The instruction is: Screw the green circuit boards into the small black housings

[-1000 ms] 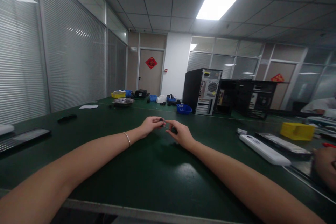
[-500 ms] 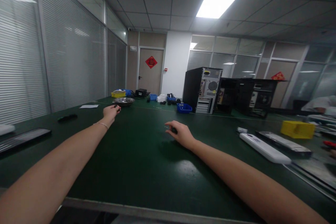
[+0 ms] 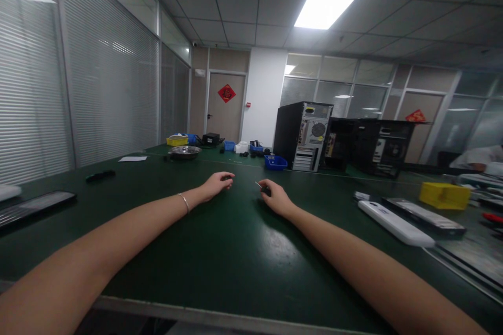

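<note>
both hands rest out ahead on the green counter [image 3: 220, 267], close together but apart. left hand [image 3: 215, 185] lies with fingers curled loosely inward, a bracelet [image 3: 183, 202] on its wrist; whether it holds anything i cannot tell. right hand [image 3: 275, 196] is closed around a small dark tool [image 3: 262, 188], perhaps a little screwdriver, its thin metal tip poking out toward the left hand. tool and tip sit just above the counter between the two hands.

further back stand a tower pc [image 3: 302, 136] with its rear facing this way, a blue bin [image 3: 275, 162] just beside it, a metal bowl [image 3: 184, 152] and a yellow bin [image 3: 177, 141] at far left. to the right lie a white remote [image 3: 395, 223] and a yellow box [image 3: 444, 195]. at left a dark tablet [image 3: 33, 207] lies flat.
</note>
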Available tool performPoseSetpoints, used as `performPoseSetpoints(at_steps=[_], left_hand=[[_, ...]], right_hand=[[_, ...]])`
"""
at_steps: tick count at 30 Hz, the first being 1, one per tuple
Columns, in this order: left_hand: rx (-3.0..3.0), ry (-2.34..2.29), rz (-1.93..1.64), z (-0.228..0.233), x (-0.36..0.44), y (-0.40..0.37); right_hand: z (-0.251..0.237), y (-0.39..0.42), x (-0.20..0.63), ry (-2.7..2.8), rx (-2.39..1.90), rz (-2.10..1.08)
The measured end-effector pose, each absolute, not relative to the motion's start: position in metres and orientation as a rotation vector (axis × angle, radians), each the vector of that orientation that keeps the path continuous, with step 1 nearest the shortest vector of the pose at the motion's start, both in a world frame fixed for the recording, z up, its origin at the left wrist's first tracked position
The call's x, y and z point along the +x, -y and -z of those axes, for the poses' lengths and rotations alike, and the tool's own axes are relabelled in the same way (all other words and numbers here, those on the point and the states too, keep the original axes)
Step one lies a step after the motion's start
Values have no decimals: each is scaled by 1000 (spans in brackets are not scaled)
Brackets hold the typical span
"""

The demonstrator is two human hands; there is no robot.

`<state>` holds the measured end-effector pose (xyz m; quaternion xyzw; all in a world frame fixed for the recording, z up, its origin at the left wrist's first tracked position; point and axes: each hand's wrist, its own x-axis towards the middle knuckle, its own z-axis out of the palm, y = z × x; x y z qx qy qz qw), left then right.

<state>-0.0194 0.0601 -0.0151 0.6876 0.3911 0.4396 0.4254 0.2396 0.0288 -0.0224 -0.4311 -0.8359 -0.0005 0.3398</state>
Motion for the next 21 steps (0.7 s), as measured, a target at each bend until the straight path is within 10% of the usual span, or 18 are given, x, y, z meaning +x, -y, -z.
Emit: performPoseSetpoints(at_steps=[21], left_hand=[[2483, -897, -912, 12, -8, -38]], right_hand=[[4, 13, 217, 2414, -967, 137]])
